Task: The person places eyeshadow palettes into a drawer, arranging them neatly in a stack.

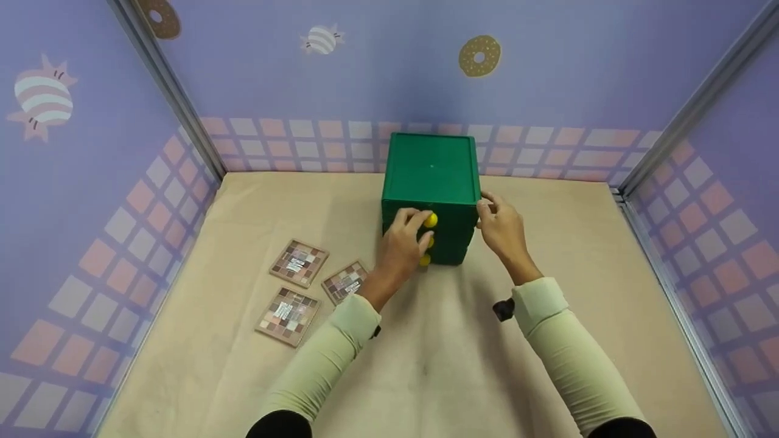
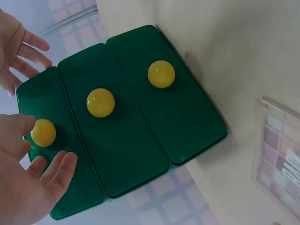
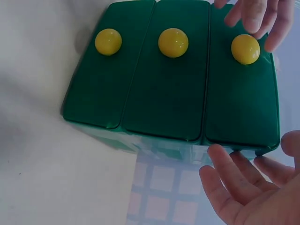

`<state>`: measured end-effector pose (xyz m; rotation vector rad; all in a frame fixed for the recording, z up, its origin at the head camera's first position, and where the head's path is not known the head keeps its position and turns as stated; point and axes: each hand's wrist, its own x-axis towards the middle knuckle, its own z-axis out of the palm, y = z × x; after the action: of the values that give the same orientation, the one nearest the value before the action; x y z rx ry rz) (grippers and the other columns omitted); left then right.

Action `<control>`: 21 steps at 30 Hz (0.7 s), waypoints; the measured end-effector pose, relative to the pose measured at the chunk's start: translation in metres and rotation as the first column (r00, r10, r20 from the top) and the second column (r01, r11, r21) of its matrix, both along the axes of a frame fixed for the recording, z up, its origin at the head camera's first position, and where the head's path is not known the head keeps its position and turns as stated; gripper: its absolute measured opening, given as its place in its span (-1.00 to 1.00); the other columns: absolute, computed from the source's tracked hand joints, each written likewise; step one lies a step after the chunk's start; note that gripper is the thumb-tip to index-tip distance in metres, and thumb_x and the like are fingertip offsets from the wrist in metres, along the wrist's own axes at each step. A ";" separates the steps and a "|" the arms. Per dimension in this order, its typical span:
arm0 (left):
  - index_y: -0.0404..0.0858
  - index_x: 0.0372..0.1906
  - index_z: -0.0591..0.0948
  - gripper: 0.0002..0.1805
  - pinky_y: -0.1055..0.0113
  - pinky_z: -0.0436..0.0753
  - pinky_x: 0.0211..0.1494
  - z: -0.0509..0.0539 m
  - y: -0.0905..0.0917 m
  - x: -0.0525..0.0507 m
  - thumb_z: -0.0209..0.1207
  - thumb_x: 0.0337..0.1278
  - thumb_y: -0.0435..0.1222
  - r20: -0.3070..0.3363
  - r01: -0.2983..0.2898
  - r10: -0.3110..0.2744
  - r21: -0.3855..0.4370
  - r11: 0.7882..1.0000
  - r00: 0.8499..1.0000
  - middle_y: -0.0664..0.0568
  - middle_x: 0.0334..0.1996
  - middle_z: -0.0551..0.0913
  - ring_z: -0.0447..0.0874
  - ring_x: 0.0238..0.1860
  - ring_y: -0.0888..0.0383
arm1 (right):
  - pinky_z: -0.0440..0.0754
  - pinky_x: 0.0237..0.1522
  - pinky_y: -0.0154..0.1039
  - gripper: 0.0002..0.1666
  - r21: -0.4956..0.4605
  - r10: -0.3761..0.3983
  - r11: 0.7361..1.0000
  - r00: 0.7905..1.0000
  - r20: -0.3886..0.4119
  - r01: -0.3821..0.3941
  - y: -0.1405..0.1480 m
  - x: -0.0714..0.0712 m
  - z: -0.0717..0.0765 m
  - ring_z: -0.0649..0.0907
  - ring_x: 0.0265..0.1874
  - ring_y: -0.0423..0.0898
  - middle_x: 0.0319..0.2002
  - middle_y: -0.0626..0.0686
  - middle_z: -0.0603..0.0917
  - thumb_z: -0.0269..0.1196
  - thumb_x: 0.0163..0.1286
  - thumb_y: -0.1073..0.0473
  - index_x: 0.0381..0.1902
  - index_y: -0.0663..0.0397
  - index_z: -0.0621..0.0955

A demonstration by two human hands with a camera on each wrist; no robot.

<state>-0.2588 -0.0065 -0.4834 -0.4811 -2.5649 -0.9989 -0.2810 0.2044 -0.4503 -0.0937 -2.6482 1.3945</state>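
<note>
cabinet: green, upright on the beige tabletop, near the back wall; plain top panel; no lettering can be made out on it.
drawer fronts: three, stacked, separated by thin seams; one round yellow knob on each.
upper knob: on the top front, beside the fingers of the left hand.
middle knob: on the second front, glossy.
lower knob: on the bottom front, nearest the tabletop.
left hand: released; fingers spread loosely about the upper knob, one fingertip at its edge; firm contact cannot be confirmed.
right hand: released; fingers extended at the cabinet's right side, near the upper front corner.
palettes: three flat square cases with multi-coloured swatches, left of the cabinet; far palette, near palette and inner palette, the last partly behind the left forearm.
lettering: white, printed on the palette lids; too blurred to read.
sleeves: pale green, on both arms.
wall print: doughnut, striped sweet and pink-and-white squares.
</note>
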 end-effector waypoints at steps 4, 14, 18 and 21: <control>-0.13 0.30 0.59 -0.58 0.32 0.68 0.17 -0.002 0.005 -0.001 0.23 0.41 -0.22 0.017 0.004 -0.005 0.023 1.000 1.000 -0.03 0.18 0.54 0.67 0.08 0.10 | 0.69 0.02 0.08 -0.44 -0.014 -0.006 1.000 1.000 0.016 0.006 0.000 0.000 0.002 0.80 -0.13 0.17 0.15 0.27 0.71 -0.01 0.60 -0.04 0.44 0.01 0.47; -0.18 0.20 0.65 -0.69 0.44 0.70 0.05 0.000 0.012 -0.007 0.16 0.46 -0.27 0.010 0.012 -0.013 0.090 0.996 1.000 -0.01 0.03 0.56 0.64 -0.04 0.18 | 0.68 0.03 0.05 -0.44 -0.029 -0.018 0.999 0.999 0.028 0.018 -0.001 -0.001 0.006 0.81 -0.16 0.11 0.10 0.22 0.74 0.01 0.58 -0.05 0.43 -0.01 0.47; -0.18 0.18 0.66 -0.70 0.43 0.70 0.07 0.000 0.012 -0.005 0.17 0.45 -0.28 0.013 0.010 -0.012 0.096 0.995 1.000 -0.01 0.02 0.57 0.65 -0.04 0.18 | 0.67 0.05 0.05 -0.43 -0.026 -0.012 1.000 0.999 0.044 0.013 -0.001 -0.002 0.006 0.80 -0.13 0.15 0.13 0.23 0.72 0.00 0.58 -0.05 0.44 0.01 0.46; -0.19 0.18 0.66 -0.70 0.43 0.70 0.06 -0.002 0.011 -0.003 0.17 0.44 -0.29 0.006 0.019 -0.020 0.100 0.995 1.000 -0.01 0.02 0.57 0.66 -0.05 0.18 | 0.68 0.07 0.08 -0.43 -0.040 0.002 0.999 0.998 0.055 0.000 0.000 -0.003 0.005 0.80 -0.11 0.21 0.14 0.25 0.71 0.00 0.58 -0.04 0.44 0.04 0.45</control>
<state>-0.2622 0.0047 -0.4850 -0.4772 -2.5067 -1.1315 -0.2839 0.2044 -0.4455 -0.1374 -2.6652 1.4658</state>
